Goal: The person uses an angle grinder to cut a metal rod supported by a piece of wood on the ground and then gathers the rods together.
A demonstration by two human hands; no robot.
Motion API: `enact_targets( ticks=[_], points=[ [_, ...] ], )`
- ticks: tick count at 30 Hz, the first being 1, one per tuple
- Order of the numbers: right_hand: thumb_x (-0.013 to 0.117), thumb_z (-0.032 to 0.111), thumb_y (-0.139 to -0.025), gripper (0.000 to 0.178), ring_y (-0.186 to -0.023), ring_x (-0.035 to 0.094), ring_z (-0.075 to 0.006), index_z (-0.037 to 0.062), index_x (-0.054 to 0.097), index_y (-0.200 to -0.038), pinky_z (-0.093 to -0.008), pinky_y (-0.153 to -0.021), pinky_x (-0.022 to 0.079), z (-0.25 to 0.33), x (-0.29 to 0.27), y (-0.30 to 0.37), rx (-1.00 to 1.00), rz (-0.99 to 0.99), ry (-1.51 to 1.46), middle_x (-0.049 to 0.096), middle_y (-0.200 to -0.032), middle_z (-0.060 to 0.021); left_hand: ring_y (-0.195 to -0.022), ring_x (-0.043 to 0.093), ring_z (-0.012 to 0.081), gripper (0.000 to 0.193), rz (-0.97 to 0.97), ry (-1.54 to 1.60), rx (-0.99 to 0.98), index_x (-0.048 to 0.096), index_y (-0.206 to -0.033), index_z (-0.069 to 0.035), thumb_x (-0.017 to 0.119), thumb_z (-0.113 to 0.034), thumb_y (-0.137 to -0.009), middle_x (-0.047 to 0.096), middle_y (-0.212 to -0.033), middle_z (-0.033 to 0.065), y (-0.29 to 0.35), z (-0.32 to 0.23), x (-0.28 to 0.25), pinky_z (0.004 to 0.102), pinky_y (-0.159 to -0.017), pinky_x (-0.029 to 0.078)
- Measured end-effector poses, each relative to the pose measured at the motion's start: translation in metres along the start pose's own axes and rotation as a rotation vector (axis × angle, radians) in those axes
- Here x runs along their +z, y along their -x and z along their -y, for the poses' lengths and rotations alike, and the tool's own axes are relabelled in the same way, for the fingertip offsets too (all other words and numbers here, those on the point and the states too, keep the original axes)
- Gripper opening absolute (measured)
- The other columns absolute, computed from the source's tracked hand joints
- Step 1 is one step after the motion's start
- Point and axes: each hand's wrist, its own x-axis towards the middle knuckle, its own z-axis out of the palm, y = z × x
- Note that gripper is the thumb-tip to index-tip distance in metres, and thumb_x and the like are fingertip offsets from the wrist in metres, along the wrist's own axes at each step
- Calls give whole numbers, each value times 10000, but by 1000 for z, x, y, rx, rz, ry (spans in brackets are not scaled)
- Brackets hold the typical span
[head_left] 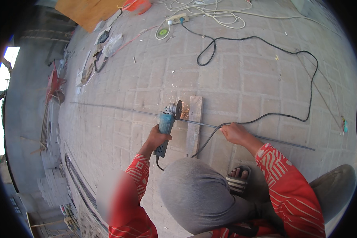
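My left hand is wrapped round the body of a teal angle grinder. Its dark cutting disc meets a long thin metal rod, and orange sparks spray around the contact. To the right, my right hand is closed on the rod, which stretches out past both hands to left and right. Beneath the rod, just right of the disc, lies a wooden board. A black power cord leaves the grinder's rear and passes close to my right hand.
A power strip with plugs and tangled white cable lies at the far side of the paved floor. Far left are a plastic bag and a red wheelbarrow. Dark rods lie at lower left. My sandalled foot is near the board.
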Motion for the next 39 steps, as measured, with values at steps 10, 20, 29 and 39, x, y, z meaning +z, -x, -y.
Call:
enact_targets(
  ticks=[10,20,29,39],
  points=[
    [506,334,-1010,368,-787,652,-462,38,662,-857,-558,-700,513,-4,4,-1,-25,-21,-10,668,-795,-246,-794,658,238,509,-7,-6,-1,594,-1079,62,789,-89,-634,668,-895,131,0,5,-1,380,-729,536],
    [508,330,-1006,363,-796,653,-459,40,668,-858,-555,-701,513,-2,2,0,-9,-9,-14,671,-807,-243,-850,657,256,568,-8,-32,-12,590,-1117,80,795,-110,-623,672,-947,158,14,3,-5,384,-778,535],
    [509,321,-1004,358,-794,653,-460,42,669,-846,-558,-705,513,-4,5,-1,-17,-10,-21,671,-815,-245,-832,658,249,562,-3,-31,-21,589,-1117,69,794,-114,-627,668,-930,144,22,2,-5,384,-765,537],
    [506,315,-1003,355,-807,653,-465,32,670,-865,-556,-719,517,-5,6,-2,-17,-6,-23,671,-823,-253,-842,663,252,576,12,-19,-35,581,-1138,72,790,-101,-630,671,-945,146,27,4,-7,382,-771,543]
  ],
)
